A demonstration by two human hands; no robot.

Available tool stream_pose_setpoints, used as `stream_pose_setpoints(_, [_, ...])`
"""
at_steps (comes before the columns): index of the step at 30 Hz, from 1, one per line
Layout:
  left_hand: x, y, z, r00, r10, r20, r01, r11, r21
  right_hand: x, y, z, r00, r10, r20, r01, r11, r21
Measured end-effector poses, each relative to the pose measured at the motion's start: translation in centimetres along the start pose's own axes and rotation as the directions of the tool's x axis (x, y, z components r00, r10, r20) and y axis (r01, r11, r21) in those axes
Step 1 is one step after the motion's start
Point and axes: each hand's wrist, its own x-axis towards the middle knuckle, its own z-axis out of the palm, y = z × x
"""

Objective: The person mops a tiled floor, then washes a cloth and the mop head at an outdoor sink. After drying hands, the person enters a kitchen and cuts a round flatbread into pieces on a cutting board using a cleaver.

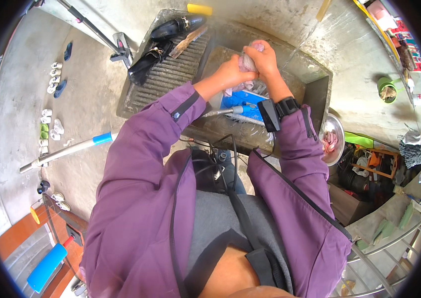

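Both of my hands grip one bunched, wet pinkish cloth above the basin of a concrete laundry sink (316, 97). My left hand (233, 72) is closed around the lower part of the cloth (247, 62), and my right hand (264, 57) around its upper part. A loose end hangs below my left hand. Beneath the hands, a blue flat mop head (238, 98) lies in the basin, its grey and blue handle joint (246, 108) on top. Water runs down into the sink from the upper right.
On the ribbed washboard (180, 70) lie black loafers (175, 28) and a wooden brush (188, 41). A metal bowl (333, 139) with pinkish contents stands right of the sink. A mop pole (65, 152) extends left. Several shoes (54, 78) line the floor; a green cup (387, 91) hangs at right.
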Motion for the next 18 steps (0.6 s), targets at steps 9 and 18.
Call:
stream_pose_setpoints(9, [0.1,-1.4,-3.2,0.989,0.084,-0.119,-0.135,0.84,-0.525,-4.2,-4.0,-1.6,0.961,-0.251,0.119,0.23,0.96,0.161])
stream_pose_setpoints(18, [-1.4,4.1,-3.3,0.929,-0.158,-0.334,-0.236,0.443,-0.865,-8.6,-3.3,2.3,0.924,-0.286,-0.252,0.374,0.808,0.454])
